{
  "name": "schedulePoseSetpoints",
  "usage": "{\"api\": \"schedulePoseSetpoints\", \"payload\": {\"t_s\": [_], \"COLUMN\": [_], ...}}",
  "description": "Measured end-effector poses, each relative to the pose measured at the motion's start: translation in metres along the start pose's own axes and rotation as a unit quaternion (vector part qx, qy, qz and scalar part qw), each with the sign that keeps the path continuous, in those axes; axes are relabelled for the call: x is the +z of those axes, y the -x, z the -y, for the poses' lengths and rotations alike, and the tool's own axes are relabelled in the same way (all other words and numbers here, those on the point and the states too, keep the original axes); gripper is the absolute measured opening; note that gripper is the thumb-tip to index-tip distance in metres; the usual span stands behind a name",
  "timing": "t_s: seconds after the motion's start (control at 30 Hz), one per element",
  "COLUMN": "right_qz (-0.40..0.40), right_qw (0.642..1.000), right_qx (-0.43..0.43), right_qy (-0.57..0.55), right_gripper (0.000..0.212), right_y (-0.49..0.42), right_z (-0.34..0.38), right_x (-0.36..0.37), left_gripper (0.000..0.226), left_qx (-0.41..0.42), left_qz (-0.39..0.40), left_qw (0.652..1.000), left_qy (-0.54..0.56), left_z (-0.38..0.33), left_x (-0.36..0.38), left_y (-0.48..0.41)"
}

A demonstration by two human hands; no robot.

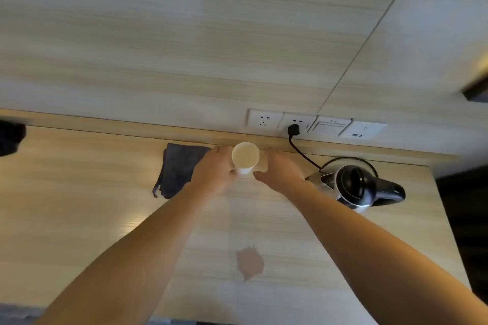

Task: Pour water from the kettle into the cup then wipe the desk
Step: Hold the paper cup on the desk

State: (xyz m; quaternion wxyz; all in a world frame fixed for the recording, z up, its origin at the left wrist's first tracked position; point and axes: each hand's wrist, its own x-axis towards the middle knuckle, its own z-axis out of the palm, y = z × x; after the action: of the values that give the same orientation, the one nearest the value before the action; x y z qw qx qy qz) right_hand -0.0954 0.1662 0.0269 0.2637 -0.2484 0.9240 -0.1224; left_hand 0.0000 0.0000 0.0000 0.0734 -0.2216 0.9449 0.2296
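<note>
Both hands flanked the cup point(245, 158) at the back of the desk point(79, 219): left hand point(214, 171) touching it, right hand point(280, 170) open just beside. Kettle point(353, 186) stood right of the cup, nearer the right hand, handle pointing away.

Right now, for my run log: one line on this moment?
left hand: on cup | right hand: beside cup | kettle: on desk | cloth: unused | spill: unwiped
</note>
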Motion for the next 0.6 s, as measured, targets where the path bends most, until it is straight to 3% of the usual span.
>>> {"api": "schedulePoseSetpoints", "payload": {"t_s": [0.2,0.6], "right_qz": [0.003,-0.029], "right_qw": [0.998,0.992], "right_qx": [0.027,0.031], "right_qy": [-0.058,-0.119], "right_gripper": [0.068,0.052], "right_y": [-0.023,0.017], "right_z": [0.009,0.004], "right_x": [0.007,0.025], "left_gripper": [0.067,0.053], "left_qx": [0.015,0.03], "left_qz": [0.034,0.05], "left_qw": [0.997,0.992], "left_qy": [0.072,0.109], "left_z": [0.005,0.001], "left_x": [0.004,0.013], "left_y": [-0.028,0.011]}}
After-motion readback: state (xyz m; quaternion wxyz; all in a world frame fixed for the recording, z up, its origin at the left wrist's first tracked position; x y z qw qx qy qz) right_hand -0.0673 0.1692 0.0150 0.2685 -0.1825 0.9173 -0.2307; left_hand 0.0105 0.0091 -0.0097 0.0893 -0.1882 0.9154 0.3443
